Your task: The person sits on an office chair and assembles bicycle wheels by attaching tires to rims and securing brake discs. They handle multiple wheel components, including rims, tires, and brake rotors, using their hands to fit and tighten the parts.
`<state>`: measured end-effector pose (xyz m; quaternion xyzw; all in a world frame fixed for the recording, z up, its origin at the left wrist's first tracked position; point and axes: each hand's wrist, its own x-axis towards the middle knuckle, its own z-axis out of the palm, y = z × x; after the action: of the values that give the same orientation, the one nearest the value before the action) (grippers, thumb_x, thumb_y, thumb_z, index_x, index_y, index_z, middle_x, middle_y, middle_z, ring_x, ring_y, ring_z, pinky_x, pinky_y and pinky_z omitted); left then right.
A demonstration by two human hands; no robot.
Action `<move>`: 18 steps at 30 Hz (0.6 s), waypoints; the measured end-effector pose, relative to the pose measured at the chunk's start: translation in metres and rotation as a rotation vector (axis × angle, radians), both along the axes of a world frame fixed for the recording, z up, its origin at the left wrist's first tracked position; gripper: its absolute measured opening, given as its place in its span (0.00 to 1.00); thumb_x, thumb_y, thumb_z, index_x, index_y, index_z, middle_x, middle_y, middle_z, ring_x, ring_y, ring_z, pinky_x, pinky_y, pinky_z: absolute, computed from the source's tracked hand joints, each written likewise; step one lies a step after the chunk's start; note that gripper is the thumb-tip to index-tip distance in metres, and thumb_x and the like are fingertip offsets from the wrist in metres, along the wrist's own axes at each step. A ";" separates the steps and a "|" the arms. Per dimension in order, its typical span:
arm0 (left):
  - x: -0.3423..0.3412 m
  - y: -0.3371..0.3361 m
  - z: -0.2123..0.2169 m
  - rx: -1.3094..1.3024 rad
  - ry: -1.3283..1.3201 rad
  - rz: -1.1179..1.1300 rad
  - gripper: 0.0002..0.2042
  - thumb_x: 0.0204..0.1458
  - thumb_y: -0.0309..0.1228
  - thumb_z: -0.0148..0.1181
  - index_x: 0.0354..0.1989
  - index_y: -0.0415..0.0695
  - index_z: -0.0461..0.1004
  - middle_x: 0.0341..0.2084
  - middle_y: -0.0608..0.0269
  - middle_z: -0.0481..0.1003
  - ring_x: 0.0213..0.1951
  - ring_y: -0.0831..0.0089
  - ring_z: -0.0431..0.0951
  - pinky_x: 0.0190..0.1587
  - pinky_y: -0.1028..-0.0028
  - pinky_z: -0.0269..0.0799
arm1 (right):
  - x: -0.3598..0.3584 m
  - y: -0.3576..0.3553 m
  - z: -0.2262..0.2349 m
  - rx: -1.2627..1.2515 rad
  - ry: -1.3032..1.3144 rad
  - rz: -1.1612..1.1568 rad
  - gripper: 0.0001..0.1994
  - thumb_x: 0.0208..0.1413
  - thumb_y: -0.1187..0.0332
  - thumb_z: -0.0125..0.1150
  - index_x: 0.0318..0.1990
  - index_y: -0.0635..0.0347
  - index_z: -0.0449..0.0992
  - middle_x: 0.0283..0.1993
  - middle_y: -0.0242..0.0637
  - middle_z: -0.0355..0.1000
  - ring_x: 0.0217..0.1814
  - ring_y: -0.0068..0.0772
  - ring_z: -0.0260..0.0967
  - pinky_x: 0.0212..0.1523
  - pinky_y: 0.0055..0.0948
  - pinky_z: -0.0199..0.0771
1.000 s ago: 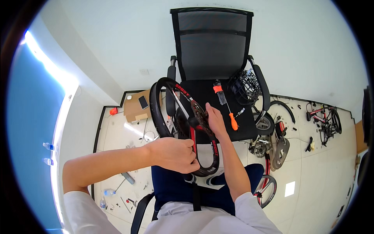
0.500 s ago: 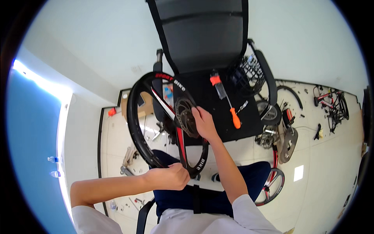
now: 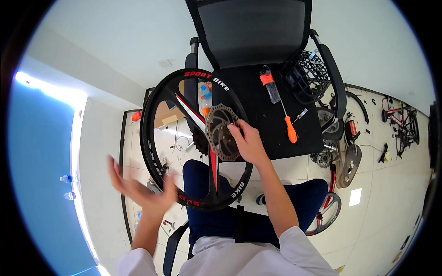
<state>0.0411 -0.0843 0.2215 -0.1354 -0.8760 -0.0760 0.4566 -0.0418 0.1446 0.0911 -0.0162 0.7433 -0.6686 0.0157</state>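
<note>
A small bicycle wheel [image 3: 152,99] with a black rim and red, white and black spokes leans upright above my lap, against the chair seat's left side. A perforated metal brake disc [image 3: 212,124] sits at its centre. My right hand [image 3: 248,143] is closed at the wheel's middle, thumb and fingers pinching by the hub and disc; the exact grip point is partly hidden. My left hand [image 3: 142,191], blurred by motion, is off the wheel with fingers spread, beside the lower left rim. Behind the hub, dark sprockets [image 3: 200,140] show in part.
On the black chair [image 3: 258,110] lie an orange-handled screwdriver [image 3: 290,130], a wrapped black-and-orange tool [image 3: 269,85] and a black basket [image 3: 306,76]. Right floor: a second wheel [image 3: 329,214], bike parts [image 3: 403,122], a grey pedal-like plate [image 3: 351,168]. A cardboard box [image 3: 166,115] stands left.
My left hand has let go of the lower rim and swung left, opening. The wheel has turned to face me more squarely, and my right fingers now sit nearer its hub.
</note>
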 end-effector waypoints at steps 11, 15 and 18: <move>-0.011 0.015 0.001 1.525 -0.810 -0.235 0.19 0.55 0.28 0.51 0.54 0.35 0.64 0.16 0.59 0.70 0.12 0.74 0.68 0.16 0.77 0.63 | 0.051 0.027 -0.019 -0.241 -0.238 0.010 0.10 0.67 0.64 0.44 0.35 0.58 0.66 0.25 0.23 0.57 0.26 0.13 0.52 0.27 0.16 0.55; -0.010 0.016 0.001 1.538 -0.836 -0.250 0.19 0.56 0.27 0.48 0.56 0.36 0.62 0.14 0.64 0.64 0.09 0.78 0.62 0.13 0.78 0.58 | 0.056 0.010 -0.014 -0.328 -0.227 0.133 0.10 0.67 0.64 0.44 0.36 0.58 0.67 0.26 0.22 0.56 0.27 0.13 0.52 0.27 0.17 0.55; -0.010 0.014 0.000 1.546 -0.836 -0.278 0.19 0.56 0.27 0.48 0.56 0.36 0.62 0.13 0.65 0.63 0.09 0.79 0.60 0.13 0.79 0.57 | 0.048 0.005 -0.011 -0.309 -0.193 0.148 0.10 0.67 0.64 0.44 0.35 0.58 0.67 0.25 0.22 0.55 0.26 0.14 0.51 0.26 0.18 0.54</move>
<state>0.0311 -0.0704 0.2211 0.1445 -0.6507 -0.7438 0.0499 0.0061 0.1491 0.0801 -0.0087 0.6235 -0.7703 0.1335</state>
